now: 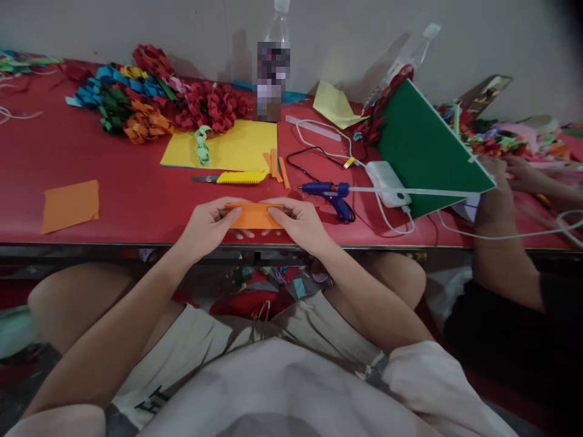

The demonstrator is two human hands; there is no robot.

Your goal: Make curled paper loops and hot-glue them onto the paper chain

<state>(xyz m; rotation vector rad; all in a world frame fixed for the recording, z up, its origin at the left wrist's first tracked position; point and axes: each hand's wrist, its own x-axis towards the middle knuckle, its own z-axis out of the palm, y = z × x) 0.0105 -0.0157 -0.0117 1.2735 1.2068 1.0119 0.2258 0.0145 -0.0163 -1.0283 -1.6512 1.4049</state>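
Observation:
Near the table's front edge, an orange piece of paper (255, 217) is pinched at both ends, with a fold along its top. My left hand (214, 221) grips its left end, thumb on the near face. On the right end, my right hand (294, 218) does the same. Just beyond the hands lie a yellow utility knife (241, 177) with its blade out and several narrow orange strips (274, 164). A blue glue gun (328, 193) with a long glue stick rests right of my right hand. Another orange sheet (71, 206) lies far left.
Behind are yellow sheets (228, 142), colourful paper chains (204, 109) and a plastic bottle (276, 85). A green board (421, 149) leans at right, beside a white power bank (388, 183) and cables. Another person's arm (498, 230) reaches over the table at far right.

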